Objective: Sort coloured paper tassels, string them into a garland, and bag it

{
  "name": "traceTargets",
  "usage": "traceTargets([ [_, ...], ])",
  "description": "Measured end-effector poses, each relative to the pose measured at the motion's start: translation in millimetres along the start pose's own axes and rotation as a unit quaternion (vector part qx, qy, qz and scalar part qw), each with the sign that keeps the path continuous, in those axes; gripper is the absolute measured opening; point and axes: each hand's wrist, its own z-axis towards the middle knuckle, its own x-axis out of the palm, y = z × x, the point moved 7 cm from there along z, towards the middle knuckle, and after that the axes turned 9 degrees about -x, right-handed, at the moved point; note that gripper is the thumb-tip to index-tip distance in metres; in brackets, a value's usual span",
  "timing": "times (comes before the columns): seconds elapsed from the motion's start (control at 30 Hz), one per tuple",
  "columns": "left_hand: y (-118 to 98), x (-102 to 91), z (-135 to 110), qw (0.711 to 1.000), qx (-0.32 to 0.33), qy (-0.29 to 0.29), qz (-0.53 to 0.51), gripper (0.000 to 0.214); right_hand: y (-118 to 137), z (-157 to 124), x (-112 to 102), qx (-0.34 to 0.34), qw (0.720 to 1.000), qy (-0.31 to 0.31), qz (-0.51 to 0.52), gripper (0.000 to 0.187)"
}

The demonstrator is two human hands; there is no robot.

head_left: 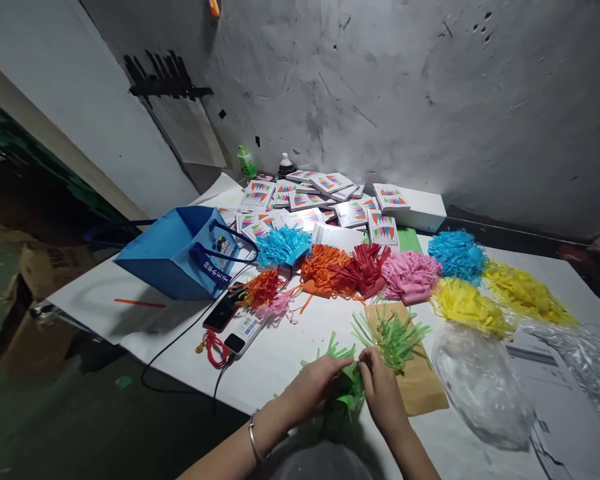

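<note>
Near the front edge of the table, my left hand (pixel 316 383) and my right hand (pixel 379 385) come close together over a green fringed paper tassel (pixel 351 390). My left fingers are closed over its upper part, and part of the tassel is hidden under them. The thumb and fingers of my right hand pinch its right edge. Just beyond my right hand, a lighter green fringed paper bunch (pixel 399 339) lies on a brown paper sheet (pixel 423 390). A silver bangle circles my left wrist.
Fringed bunches in orange (pixel 325 270), red, pink (pixel 413 275), blue and yellow (pixel 473 308) line the table's middle. Printed boxes (pixel 353 215) pile up behind them. A blue gift bag (pixel 173 250), two phones (pixel 243 332) and a cable lie left; clear plastic (pixel 483 383) lies right.
</note>
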Motion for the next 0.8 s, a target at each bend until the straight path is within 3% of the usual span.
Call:
traceTargets([
  [0.1,-1.2,-0.4,0.1,0.999,0.016,0.010,0.039,0.032,-13.9,-3.6,-0.3,0.066,0.995,-0.015,0.072,0.023],
  [0.27,-8.7,-18.9,-8.3,0.994,0.006,-0.089,0.067,0.022,-49.6,-18.1,-13.6,0.149,0.967,-0.139,0.154,0.037],
  [0.47,-18.6,-41.3,-24.9,0.992,0.026,-0.110,-0.057,0.014,-126.3,-58.2,-21.3,0.267,0.858,-0.308,0.314,0.046],
  [0.6,-11.4,-57.3,-18.4,0.970,-0.092,-0.081,-0.208,0.019,-163.9,-92.2,-29.5,0.300,0.815,-0.385,0.313,0.050],
  [0.7,1.1,-82.2,-2.8,0.927,-0.203,-0.152,-0.276,0.030,-190.4,-120.5,-41.0,0.323,0.783,-0.434,0.307,0.047],
  [0.8,8.9,-112.7,29.8,0.883,-0.246,-0.224,-0.332,0.046,-216.6,-156.1,-66.7,0.342,0.754,-0.489,0.275,0.044],
])
